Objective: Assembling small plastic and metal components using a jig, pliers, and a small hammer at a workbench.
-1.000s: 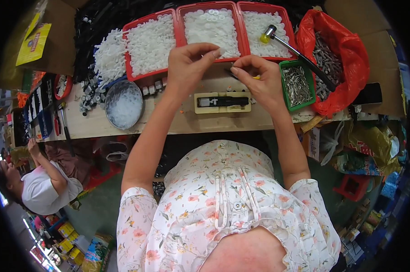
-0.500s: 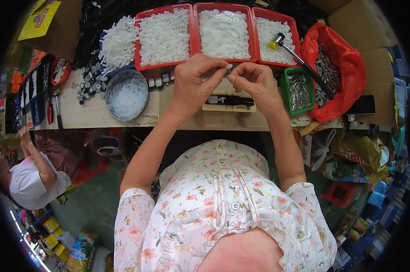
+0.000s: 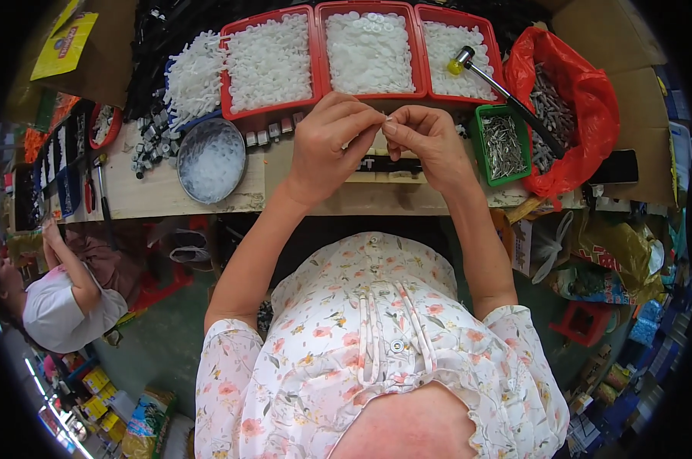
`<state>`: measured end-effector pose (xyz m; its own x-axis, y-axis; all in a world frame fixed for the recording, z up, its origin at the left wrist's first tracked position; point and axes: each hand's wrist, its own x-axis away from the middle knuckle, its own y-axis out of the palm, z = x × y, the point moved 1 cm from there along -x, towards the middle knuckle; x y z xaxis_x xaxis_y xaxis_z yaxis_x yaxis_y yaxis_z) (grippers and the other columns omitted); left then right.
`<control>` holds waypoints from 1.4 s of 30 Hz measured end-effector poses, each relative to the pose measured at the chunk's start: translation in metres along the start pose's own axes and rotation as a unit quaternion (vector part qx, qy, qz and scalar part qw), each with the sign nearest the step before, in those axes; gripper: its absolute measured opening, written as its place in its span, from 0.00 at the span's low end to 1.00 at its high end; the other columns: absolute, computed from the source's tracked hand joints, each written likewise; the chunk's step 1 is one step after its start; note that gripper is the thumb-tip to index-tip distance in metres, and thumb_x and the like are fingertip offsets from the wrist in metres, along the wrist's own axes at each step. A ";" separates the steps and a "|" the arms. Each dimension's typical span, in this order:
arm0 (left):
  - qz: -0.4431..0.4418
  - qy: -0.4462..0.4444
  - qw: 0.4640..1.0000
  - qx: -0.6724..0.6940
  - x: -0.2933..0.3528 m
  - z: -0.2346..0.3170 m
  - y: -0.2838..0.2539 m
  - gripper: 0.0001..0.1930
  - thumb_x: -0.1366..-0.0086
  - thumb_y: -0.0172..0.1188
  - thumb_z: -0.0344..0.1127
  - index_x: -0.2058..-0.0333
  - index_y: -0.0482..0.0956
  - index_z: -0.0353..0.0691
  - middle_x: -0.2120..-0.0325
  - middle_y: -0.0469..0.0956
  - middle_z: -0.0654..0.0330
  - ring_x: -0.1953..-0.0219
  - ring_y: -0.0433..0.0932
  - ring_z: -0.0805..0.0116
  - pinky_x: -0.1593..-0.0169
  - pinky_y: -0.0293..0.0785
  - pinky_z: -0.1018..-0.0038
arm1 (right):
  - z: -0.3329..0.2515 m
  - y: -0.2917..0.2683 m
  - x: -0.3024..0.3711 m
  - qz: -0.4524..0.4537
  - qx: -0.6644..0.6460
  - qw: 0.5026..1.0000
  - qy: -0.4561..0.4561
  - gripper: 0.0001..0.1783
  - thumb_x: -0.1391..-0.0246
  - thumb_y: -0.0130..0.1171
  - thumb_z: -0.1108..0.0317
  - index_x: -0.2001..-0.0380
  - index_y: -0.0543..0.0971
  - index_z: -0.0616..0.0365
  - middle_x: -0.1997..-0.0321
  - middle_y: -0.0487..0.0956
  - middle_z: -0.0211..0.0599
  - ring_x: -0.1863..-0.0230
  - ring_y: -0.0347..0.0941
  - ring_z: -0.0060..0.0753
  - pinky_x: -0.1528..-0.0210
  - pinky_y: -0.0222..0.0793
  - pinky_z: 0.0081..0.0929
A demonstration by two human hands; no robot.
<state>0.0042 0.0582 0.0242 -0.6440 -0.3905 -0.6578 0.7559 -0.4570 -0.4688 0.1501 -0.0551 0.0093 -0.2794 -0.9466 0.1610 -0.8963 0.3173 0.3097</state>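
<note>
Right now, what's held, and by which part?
Can't tell the thing or part: left hand and right hand pinch close together, anything between the fingers too small.

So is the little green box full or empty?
It's well filled, not empty: silvery metal pieces cover most of the green box's bottom. Whether they reach its rim, I can't tell.

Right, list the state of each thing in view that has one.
Left hand: fingertips pinched, close to the right hand's
Right hand: fingertips pinched; anything held is too small to identify
Red trays: filled with white parts
Green tray: open, holding metal pieces
Round bowl: holding white bits
Red bag: open, holding grey parts
Hammer: lying aslant, head over the rightmost red tray
Cream fixture: partly hidden by the hands
</note>
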 end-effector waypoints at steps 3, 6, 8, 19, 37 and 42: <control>0.001 -0.026 0.999 0.027 0.003 -0.003 0.001 0.08 0.48 0.66 0.21 0.67 0.83 0.35 0.70 0.82 0.56 0.65 0.79 0.58 0.63 0.76 0.69 | -0.003 0.001 0.007 0.046 0.059 0.996 -0.045 0.08 0.42 0.66 0.68 0.67 0.80 0.62 0.73 0.78 0.27 0.72 0.73 0.17 0.68 0.69 0.17; 0.002 -0.045 0.998 0.043 0.008 -0.003 0.002 0.08 0.48 0.66 0.21 0.67 0.83 0.35 0.70 0.82 0.56 0.65 0.80 0.59 0.62 0.76 0.69 | -0.004 0.002 0.011 0.102 0.212 0.959 -0.156 0.06 0.44 0.66 0.72 0.66 0.80 0.64 0.69 0.79 0.29 0.68 0.74 0.19 0.65 0.70 0.18; 0.001 -0.059 0.996 0.062 0.012 -0.003 0.002 0.08 0.48 0.67 0.21 0.67 0.83 0.35 0.71 0.82 0.56 0.65 0.80 0.59 0.62 0.76 0.70 | -0.005 0.004 0.015 0.115 0.309 0.918 -0.222 0.06 0.45 0.66 0.75 0.65 0.80 0.64 0.68 0.80 0.31 0.66 0.75 0.20 0.64 0.70 0.19; -0.016 -0.101 0.989 0.103 0.041 -0.007 -0.001 0.12 0.49 0.72 0.31 0.65 0.85 0.37 0.67 0.82 0.54 0.63 0.79 0.59 0.61 0.75 0.68 | 0.010 0.018 0.032 0.057 0.486 0.819 -0.299 0.10 0.52 0.63 0.84 0.66 0.76 0.64 0.66 0.77 0.41 0.64 0.76 0.40 0.61 0.70 0.31; -0.100 -0.012 0.992 -0.080 0.080 0.000 0.007 0.16 0.52 0.73 0.33 0.63 0.82 0.39 0.60 0.77 0.59 0.52 0.74 0.54 0.51 0.71 0.60 | 0.034 0.006 0.032 0.024 0.608 0.747 -0.267 0.07 0.47 0.61 0.74 0.65 0.75 0.59 0.53 0.75 0.38 0.50 0.72 0.44 0.48 0.64 0.39; -0.124 0.044 0.979 -0.155 0.084 0.004 0.014 0.17 0.49 0.70 0.36 0.60 0.80 0.41 0.57 0.76 0.58 0.49 0.73 0.57 0.48 0.69 0.61 | 0.031 0.011 0.033 0.021 0.626 0.736 -0.258 0.07 0.47 0.61 0.74 0.65 0.75 0.58 0.53 0.75 0.37 0.50 0.72 0.43 0.48 0.64 0.38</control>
<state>-0.0398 0.0153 -0.0353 -0.8096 -0.2220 -0.5434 0.5863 -0.2595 -0.7674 0.1205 -0.0851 -0.0108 -0.1211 -0.9358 -0.3310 -0.4081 0.3509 -0.8428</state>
